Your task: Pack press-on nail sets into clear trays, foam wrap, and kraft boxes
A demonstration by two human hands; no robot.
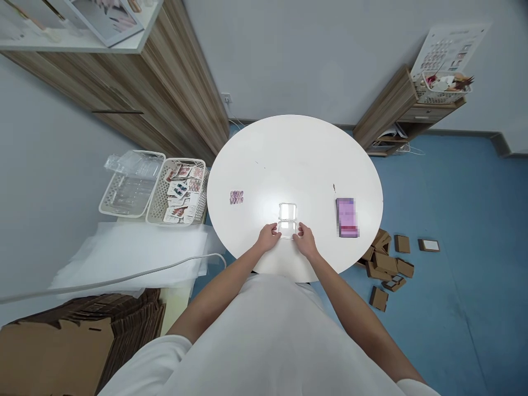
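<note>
A clear plastic case (287,212) lies opened out on the white round table (297,154), its two halves joined across the middle. My left hand (269,237) grips the near half by its left edge, fingers curled in. On the opposite edge of that half, my right hand (304,241) pinches the rim with thumb and fingers. To the left on the tabletop is a set of purplish press-on nails (236,197) in two rows. A pinkish-purple box (347,218), blurred out, lies on the right.
Left of the table stand a white basket of printed packets (181,195) and another basket with clear plastic packaging (136,187). White sheets (132,253) and flattened cardboard (58,352) are stacked below them. Small brown boxes (385,263) lie on the blue floor at right.
</note>
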